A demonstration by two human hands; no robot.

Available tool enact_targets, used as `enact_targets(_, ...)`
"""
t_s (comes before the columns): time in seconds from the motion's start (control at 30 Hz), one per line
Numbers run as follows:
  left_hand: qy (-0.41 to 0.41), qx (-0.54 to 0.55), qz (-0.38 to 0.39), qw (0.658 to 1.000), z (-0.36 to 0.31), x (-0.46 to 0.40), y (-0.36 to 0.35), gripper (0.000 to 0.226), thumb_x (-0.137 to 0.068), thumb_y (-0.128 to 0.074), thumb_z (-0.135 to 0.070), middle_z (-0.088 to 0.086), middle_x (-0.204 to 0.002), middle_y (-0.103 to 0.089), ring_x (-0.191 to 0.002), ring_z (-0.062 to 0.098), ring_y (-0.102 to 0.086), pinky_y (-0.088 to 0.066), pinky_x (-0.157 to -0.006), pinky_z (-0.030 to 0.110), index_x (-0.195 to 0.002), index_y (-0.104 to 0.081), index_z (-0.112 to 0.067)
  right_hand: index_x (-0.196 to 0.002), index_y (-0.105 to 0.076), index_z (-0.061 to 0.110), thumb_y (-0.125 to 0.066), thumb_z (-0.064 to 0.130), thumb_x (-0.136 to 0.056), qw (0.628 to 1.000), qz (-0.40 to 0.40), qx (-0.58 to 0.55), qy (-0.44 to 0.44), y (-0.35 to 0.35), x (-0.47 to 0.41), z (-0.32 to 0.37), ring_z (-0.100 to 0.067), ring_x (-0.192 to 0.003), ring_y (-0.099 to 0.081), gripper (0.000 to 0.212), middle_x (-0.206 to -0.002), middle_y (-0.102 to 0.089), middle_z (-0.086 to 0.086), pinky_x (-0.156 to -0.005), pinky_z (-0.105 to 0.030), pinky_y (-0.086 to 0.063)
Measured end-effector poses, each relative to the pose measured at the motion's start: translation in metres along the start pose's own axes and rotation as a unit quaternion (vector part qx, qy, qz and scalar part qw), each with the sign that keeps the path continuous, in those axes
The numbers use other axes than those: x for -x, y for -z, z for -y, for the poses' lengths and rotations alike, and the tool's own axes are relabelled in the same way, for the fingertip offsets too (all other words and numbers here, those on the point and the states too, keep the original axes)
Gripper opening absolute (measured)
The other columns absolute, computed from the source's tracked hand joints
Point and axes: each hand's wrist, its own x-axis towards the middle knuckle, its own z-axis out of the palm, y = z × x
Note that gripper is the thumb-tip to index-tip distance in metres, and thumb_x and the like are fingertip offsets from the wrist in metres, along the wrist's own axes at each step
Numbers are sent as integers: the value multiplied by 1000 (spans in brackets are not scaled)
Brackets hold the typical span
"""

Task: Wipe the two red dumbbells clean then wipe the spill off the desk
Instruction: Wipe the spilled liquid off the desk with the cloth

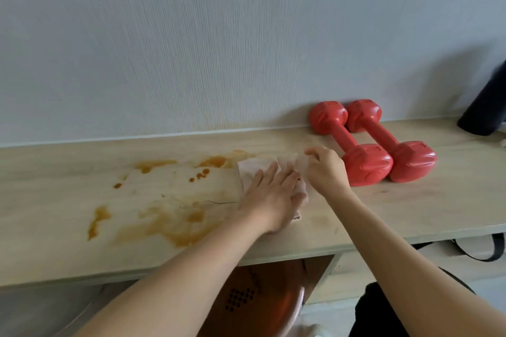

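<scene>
Orange-brown liquid spill spreads over the pale wood-grain desk, streaks and drops running from about 9 o'clock to 12 o'clock of the hands. Thin white paper wipe lies flat on the desk at the spill's 3 o'clock edge, likely so it can be pushed straight into the mess. Left hand rests on it palm down, fingers straight and spread, pressing rather than gripping, which pins the sheet. Right hand sits just at 3 o'clock of the left, fingertips curled and pinching the wipe's far corner, seemingly to spread or refold it; frame is blurred there, so the pinch is a judgement. Two red plastic dumbbells lie side by side, touching, at 2 o'clock of the hands, far ends against the grey wall, parked clear of the spill. Judged stage: dumbbells done, desk wipe starting. Dark cylindrical object at far 3 o'clock, cut off.
</scene>
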Motion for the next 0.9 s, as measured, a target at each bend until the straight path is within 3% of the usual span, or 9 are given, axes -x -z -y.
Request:
enact_targets(0.13,78,-12,-10,997,64,-46,16,58,-98,-28,-43,-10,-157,19,-146,22,10,1,-117,42,-149,-11,-23,-118,-58,6,-39,4,-89,1000,9,10,25,-24,-18,-2,-29,-116,-48,35,-125,-51,-12,-96,-29,-34)
enact_targets(0.23,142,-8,-26,990,91,-62,23,55,-98,-23,-45,-3,-159,12,-146,23,9,0,-117,45,-147,-17,-21,-104,-55,13,-35,17,-92,994,20,98,51,-38,-25,-9,-31,-109,-48,24,-120,-47,-6,-90,-36,-39)
enact_targets(0.33,99,5,-11,995,64,-43,17,54,-99,-25,-38,0,-159,10,-146,20,11,4,-117,42,-148,-14,-19,-106,-53,16,-32,24,-94,991,11,117,63,-42,-27,-9,-29,-113,-46,24,-124,-48,-5,-92,-36,-37)
enact_targets(0.43,28,18,11,999,30,-15,13,54,-101,-21,-38,-6,-158,10,-145,13,12,8,-117,34,-150,-6,-25,-125,-48,17,-36,25,-94,997,21,64,38,-40,-30,-9,-27,-124,-42,34,-136,-43,-3,-97,-35,-35)
enact_targets(0.5,25,28,32,999,36,-22,17,52,-101,-16,-42,-9,-159,7,-145,11,10,7,-116,33,-150,-8,-28,-135,-43,19,-34,25,-95,999,18,40,31,-38,-30,-11,-25,-128,-40,41,-143,-39,-1,-100,-34,-34)
enact_targets(0.73,114,-17,-23,993,110,-64,35,48,-98,-20,-42,-3,-158,-12,-146,22,-2,-11,-114,46,-143,-26,-26,-131,-46,17,-34,21,-97,998,-3,35,44,-36,-28,-18,-22,-127,-39,37,-139,-41,0,-100,-34,-33)
enact_targets(0.9,269,-14,-40,962,163,-25,49,50,-99,-22,-40,1,-159,-8,-146,24,4,-6,-116,45,-146,-22,-23,-128,-48,16,-34,23,-97,998,1,39,46,-38,-28,-16,-22,-128,-37,35,-138,-42,-1,-100,-36,-34)
